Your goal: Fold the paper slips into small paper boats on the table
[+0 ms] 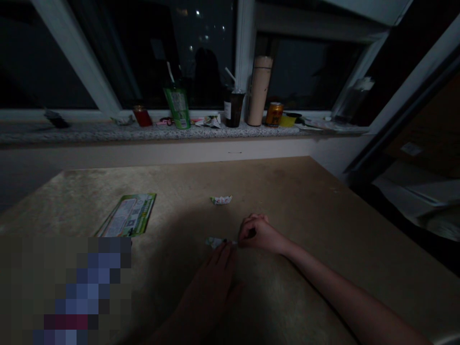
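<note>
A small green-and-white wrapped packet [213, 242] lies flat on the tabletop. My left hand [212, 275] rests palm down with its fingers stretched out, the fingertips pressing on this packet and covering part of it. Just to the right, my right hand [259, 234] is on the table with its fingers curled together by the packet's right end. What those fingers hold, if anything, is hidden. Beyond both hands sits a second small white, green and red wrapped packet [221, 200], touched by neither.
Flat green printed packages [131, 214] lie at the left of the brown table [287, 187]. On the stone sill [125, 134] behind stand a green cup [178, 106], a dark cup [233, 108], a tall pink flask [259, 91] and an orange can [275, 114]. A pixelated patch covers the lower left.
</note>
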The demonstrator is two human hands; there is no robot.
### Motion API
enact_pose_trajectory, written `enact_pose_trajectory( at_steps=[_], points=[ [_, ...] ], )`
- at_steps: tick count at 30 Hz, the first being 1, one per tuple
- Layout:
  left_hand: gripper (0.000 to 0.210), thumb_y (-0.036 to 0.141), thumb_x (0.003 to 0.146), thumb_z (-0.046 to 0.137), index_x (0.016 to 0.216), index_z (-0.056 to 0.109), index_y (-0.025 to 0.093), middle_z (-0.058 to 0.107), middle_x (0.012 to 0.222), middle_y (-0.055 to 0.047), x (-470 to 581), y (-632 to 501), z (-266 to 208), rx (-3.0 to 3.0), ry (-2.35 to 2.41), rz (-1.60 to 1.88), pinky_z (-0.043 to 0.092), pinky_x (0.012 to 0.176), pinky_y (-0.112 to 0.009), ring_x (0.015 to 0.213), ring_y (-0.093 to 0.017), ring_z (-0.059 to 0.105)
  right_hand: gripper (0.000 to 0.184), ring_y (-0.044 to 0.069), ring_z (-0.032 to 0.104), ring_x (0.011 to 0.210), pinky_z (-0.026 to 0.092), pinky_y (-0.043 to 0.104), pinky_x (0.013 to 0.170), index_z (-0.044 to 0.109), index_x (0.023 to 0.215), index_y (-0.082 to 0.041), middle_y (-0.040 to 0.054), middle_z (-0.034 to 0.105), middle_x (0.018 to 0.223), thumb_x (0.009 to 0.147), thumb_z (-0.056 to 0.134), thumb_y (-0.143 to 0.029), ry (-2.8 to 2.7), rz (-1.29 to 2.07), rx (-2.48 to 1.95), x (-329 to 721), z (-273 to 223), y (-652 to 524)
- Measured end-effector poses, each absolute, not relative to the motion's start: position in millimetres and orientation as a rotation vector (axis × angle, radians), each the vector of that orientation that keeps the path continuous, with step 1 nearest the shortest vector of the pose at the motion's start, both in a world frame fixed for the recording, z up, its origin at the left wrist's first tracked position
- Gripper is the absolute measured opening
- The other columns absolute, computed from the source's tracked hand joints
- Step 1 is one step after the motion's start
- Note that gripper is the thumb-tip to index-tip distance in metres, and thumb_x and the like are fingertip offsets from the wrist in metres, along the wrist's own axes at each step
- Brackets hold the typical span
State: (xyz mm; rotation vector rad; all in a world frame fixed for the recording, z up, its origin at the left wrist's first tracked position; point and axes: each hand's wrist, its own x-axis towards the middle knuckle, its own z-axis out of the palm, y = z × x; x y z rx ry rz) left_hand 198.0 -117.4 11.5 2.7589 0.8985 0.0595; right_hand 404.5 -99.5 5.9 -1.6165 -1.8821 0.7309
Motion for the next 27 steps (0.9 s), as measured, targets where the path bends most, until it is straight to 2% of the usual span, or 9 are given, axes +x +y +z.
enact_pose_trajectory(
  at_steps=[9, 19, 27],
  points=[
    [0.060, 0.036, 0.087, 0.052, 0.140, 0.036, 0.013, 0.038, 0.144, -0.016, 202.6, -118.0, 14.3, 2.798, 0.896, -0.051, 0.036, 0.104, -0.046, 0.132, -0.032, 0.034, 0.011, 0.015, 0.053, 0.083, 0.023, 0.033, 0.081, 0.067, 0.068, -0.020, -0.0036, 0.061, 0.071, 0.068, 0.076, -0.026, -1.921, 0.649, -1.657, 404.3, 1.6, -99.3],
    [0.059, 0.034, 0.087, 0.051, 0.140, 0.036, 0.013, 0.038, 0.144, -0.018, 203.8, -118.7, 9.8, 2.779, 0.899, -0.008, 0.036, 0.102, -0.048, 0.132, -0.033, 0.035, 0.007, 0.015, 0.053, 0.078, 0.023, 0.034, 0.081, 0.069, 0.064, -0.021, -0.0041, 0.059, 0.067, 0.063, 0.075, -0.021, -1.933, 0.610, -1.697, 401.3, 1.2, -96.4],
    [0.057, 0.032, 0.086, 0.052, 0.138, 0.039, 0.011, 0.040, 0.143, -0.018, 204.9, -119.6, 12.6, 2.794, 0.897, 0.008, 0.036, 0.103, -0.048, 0.130, -0.033, 0.037, 0.009, 0.013, 0.055, 0.073, 0.030, 0.033, 0.083, 0.069, 0.063, -0.021, -0.0050, 0.062, 0.064, 0.064, 0.073, -0.013, -1.947, 0.712, -1.622, 406.4, 8.2, -93.1]
  ],
)
